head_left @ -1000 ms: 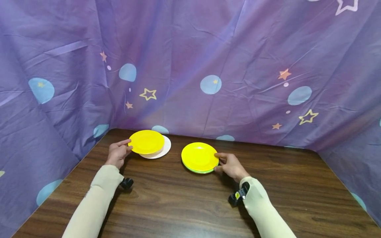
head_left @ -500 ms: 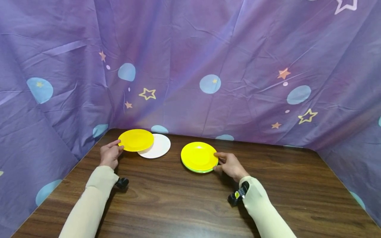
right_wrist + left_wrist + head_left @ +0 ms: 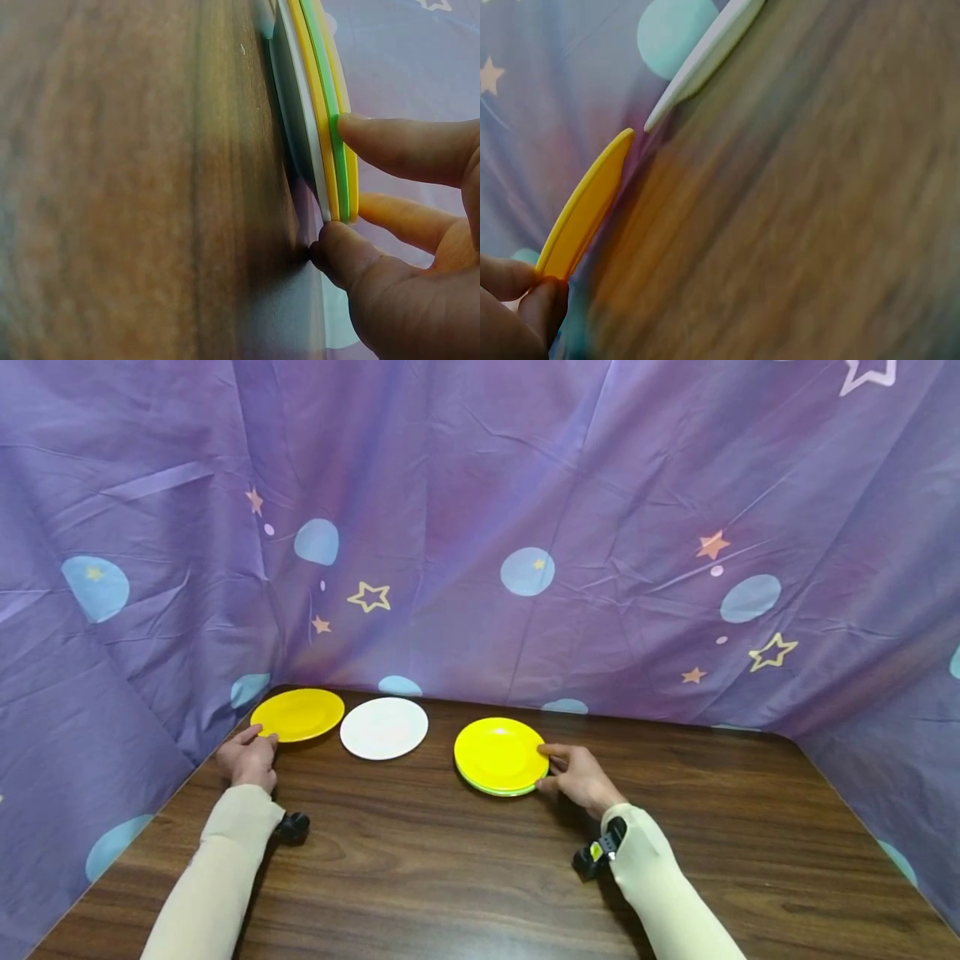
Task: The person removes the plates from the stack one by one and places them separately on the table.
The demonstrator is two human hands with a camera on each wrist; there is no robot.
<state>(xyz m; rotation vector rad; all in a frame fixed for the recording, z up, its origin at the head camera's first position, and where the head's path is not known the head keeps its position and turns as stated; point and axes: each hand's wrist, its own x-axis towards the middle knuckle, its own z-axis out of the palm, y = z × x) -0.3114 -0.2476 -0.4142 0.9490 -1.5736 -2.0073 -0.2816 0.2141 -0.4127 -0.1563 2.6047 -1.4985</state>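
Note:
My left hand (image 3: 249, 762) pinches the near-left rim of a yellow plate (image 3: 297, 714) between thumb and fingers, at the table's back left corner. Whether that plate touches the wood, I cannot tell. A white plate (image 3: 384, 728) lies flat just to its right, a narrow gap between them. At the middle of the table sits a stack of plates (image 3: 501, 753) with a yellow one on top. Its edge in the right wrist view shows a green plate (image 3: 331, 127), another yellow and a white one below. My right hand (image 3: 583, 777) holds the stack's right rim with thumb and fingers.
The brown wood-grain table (image 3: 450, 877) reaches toward me and to the right. A purple cloth (image 3: 450, 485) with stars and blue circles hangs behind the table and on both sides. Each wrist carries a small black camera (image 3: 292, 828).
My left hand has carried the yellow plate leftward off the white plate, which is now fully uncovered. The right hand and the stack have stayed put.

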